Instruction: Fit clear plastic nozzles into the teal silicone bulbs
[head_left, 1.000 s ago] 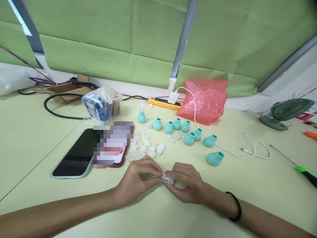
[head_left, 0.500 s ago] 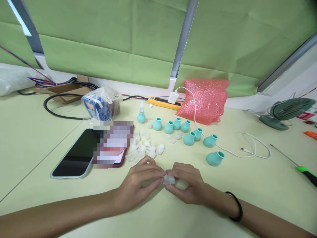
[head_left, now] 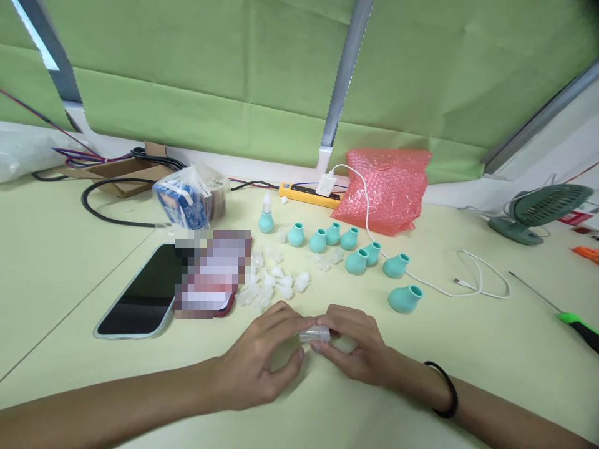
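Note:
A small clear plastic tube lies sideways between the thumb and fingers of my right hand, just above the table. My left hand is at the tube's left end, its thumb lowered away and its index fingertip at the tube's upper edge. Beyond my hands lies a loose pile of white pointed tips and clear plastic pieces. Several teal rubber bulbs with open necks stand or lean farther back. One teal bulb carries a clear tube with a white tip.
Two phones, one dark-screened and one red-cased, lie at left. Behind are a bagged blue package, a yellow power strip and pink bubble wrap. A white cable, screwdriver and green fan are at right.
My left thumb has come down off the clear tube, so the fingers have spread and more of the tube shows. My right hand keeps its pinch.

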`<act>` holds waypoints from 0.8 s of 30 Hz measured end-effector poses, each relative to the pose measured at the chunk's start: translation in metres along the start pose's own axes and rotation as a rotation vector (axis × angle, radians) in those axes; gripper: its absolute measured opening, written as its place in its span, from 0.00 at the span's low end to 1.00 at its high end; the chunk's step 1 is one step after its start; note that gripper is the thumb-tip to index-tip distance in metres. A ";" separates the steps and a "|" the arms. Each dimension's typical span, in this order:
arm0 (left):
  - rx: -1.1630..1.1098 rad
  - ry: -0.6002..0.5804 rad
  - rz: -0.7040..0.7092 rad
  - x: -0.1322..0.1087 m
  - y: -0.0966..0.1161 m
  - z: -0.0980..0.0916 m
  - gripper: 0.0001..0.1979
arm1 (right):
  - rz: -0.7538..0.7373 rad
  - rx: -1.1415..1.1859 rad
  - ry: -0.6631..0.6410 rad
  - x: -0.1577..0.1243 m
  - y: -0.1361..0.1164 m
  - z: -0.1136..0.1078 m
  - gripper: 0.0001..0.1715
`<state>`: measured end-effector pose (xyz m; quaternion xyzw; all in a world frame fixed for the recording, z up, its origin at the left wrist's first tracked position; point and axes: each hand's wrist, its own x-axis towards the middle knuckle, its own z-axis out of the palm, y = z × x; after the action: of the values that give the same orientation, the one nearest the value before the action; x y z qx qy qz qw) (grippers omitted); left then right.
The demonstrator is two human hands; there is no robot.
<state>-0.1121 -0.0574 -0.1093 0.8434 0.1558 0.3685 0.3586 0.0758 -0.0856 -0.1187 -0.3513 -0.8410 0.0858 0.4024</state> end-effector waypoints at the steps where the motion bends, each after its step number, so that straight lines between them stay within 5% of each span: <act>1: -0.074 0.002 -0.081 0.000 0.001 -0.001 0.16 | -0.008 -0.009 0.004 0.000 0.000 0.000 0.11; 5: -0.529 0.042 -0.480 0.003 0.000 0.000 0.11 | -0.116 -0.067 0.016 -0.001 0.004 0.002 0.17; 9: -0.830 -0.008 -0.638 0.005 -0.003 0.003 0.15 | -0.171 -0.122 0.030 -0.002 0.008 0.003 0.20; 17: -0.663 -0.213 -0.693 0.009 -0.005 0.001 0.14 | -0.225 -0.160 0.001 -0.006 0.011 0.004 0.19; 24: -0.589 -0.239 -0.645 0.008 0.001 -0.002 0.14 | -0.279 -0.176 -0.049 -0.002 0.005 0.000 0.14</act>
<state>-0.1085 -0.0529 -0.1036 0.6503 0.2565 0.1664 0.6954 0.0791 -0.0830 -0.1222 -0.2628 -0.8954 -0.0362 0.3576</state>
